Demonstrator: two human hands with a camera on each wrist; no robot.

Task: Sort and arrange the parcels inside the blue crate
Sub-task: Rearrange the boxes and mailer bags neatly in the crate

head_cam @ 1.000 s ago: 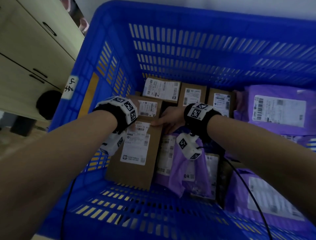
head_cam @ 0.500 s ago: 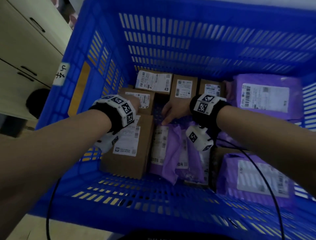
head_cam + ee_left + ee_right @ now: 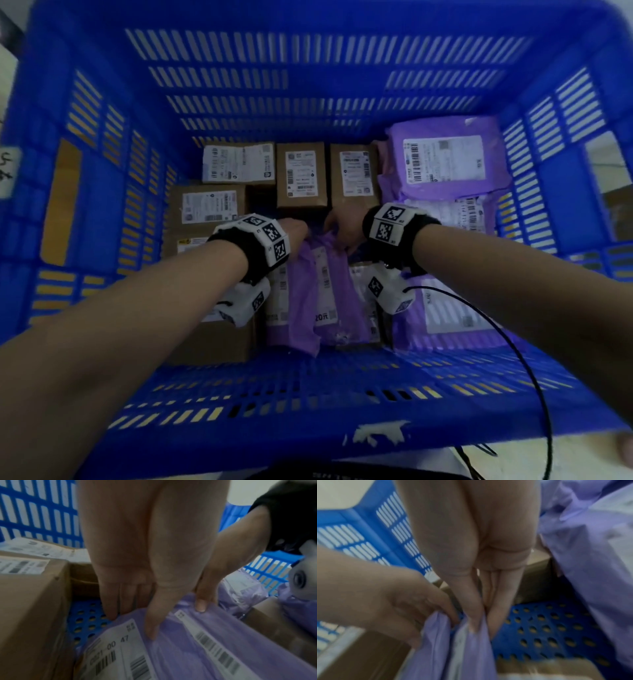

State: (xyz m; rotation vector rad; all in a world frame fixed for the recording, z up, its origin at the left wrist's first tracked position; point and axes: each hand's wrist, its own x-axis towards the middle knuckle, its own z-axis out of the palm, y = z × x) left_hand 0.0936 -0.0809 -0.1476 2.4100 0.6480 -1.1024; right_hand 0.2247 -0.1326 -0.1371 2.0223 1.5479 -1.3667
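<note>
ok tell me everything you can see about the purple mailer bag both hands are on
The purple mailer bag is thin, wrinkled plastic with white barcode labels, lying in the middle of the blue crate between a long brown box and other purple bags. The left hand and right hand pinch its far edge, bunching it.

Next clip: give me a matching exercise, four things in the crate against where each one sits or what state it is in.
Things:
1. left hand
2. large purple mailer
3. long cardboard box
4. crumpled purple mailer

Places or states:
A. far right corner of the blue crate
B. near left, beside the crate wall
C. middle of the crate, its far end held by both hands
D. pinches purple plastic next to the right hand

Pairs: 1-D, 2-A, 3-B, 4-C
</note>
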